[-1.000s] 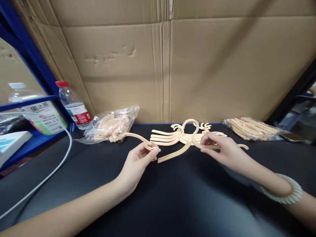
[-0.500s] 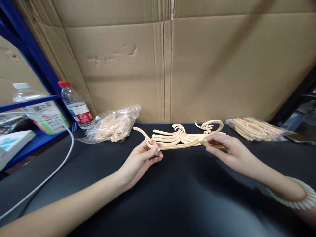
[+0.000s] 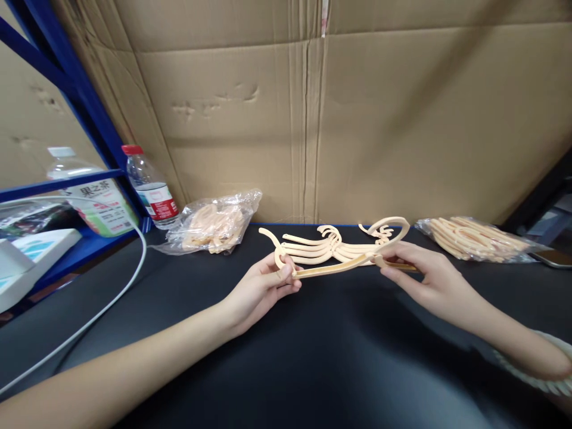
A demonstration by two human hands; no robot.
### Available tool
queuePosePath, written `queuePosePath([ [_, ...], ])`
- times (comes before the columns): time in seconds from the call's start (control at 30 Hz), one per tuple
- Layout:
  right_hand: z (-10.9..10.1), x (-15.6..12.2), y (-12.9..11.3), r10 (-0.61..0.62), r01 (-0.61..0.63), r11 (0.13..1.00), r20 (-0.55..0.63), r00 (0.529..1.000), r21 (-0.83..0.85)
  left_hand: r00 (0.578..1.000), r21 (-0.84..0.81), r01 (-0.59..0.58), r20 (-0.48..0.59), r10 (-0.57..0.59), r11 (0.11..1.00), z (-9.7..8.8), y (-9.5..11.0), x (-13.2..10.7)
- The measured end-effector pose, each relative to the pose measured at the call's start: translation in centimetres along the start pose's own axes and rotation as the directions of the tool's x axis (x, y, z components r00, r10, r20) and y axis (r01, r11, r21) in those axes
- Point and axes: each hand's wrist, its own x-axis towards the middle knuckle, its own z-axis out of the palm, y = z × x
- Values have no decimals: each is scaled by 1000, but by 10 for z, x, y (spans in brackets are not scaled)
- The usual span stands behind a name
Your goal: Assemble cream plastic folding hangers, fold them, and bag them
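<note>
A beige plastic clothes hanger (image 3: 333,269) is held above the black table, its big curved hook (image 3: 399,229) rising at the right. My left hand (image 3: 263,289) is closed in a pinch at the hanger's left end, where a slim curved beige piece (image 3: 269,235) sticks up from the fingers. Whether that piece is joined to the hanger I cannot tell. Near the base of the hook, my right hand (image 3: 420,271) has its fingers closed around the hanger, hiding part of it. Behind lie several similar beige hangers (image 3: 308,250) in a row, their hooks (image 3: 330,232) curling upward.
Clear plastic bags of beige parts lie at the back left (image 3: 214,223) and back right (image 3: 478,238). A red-capped bottle (image 3: 154,196) stands by the blue shelf frame (image 3: 98,179). A white cable (image 3: 102,310) crosses the left side. Cardboard (image 3: 357,119) walls the back.
The view has shifted slightly, so most things sit a little further right in the picture. Both hands keep their hold on the hanger, its left end slightly lower.
</note>
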Motion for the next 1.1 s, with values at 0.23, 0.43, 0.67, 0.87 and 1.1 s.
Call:
queuePosePath([
  [0.23, 8, -2, -5, -51, 45, 997, -81, 995, -67, 999, -12, -14, -41, 14, 1000, -1, -1, 0],
  [0.43, 8, -3, 0, -49, 43, 996, -88, 995, -77, 997, -29, -8, -79, 6, 1000, 1, -1, 0],
  [0.67, 8, -3, -4, -62, 53, 995, -107, 992, -86, 997, -19, -23, -79, 21, 1000, 0, -2, 0],
  [0.87, 9, -3, -7, -76, 64, 992, -113, 991, -110, 995, 3, -27, -96, 27, 1000, -2, -5, 1],
  [1.1, 12, -5, -6, -137, 118, 982, -123, 983, -146, 990, 27, -51, -127, 54, 998, -1, -6, 1],
])
